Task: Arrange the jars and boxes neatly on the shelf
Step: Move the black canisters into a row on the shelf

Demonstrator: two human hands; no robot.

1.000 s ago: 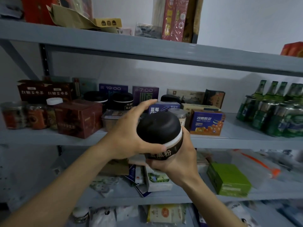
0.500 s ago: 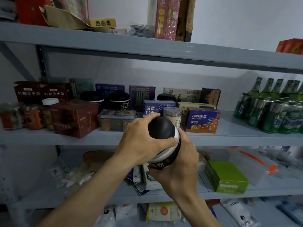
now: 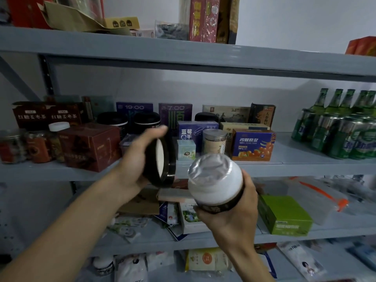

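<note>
A grey metal shelf against a white wall carries boxes and green bottles, and in front of it the right hand grips a foil-sealed jar while the left hand, just beside it, holds its black lid.

Dim, bluish light throughout. Shadow lies under the top shelf, whose edge bows with wide-angle distortion. Below it, packets blur.

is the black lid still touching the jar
Apart. The head view shows the black lid in the left hand, with shelf visible between it and the jar in the right hand.
</note>
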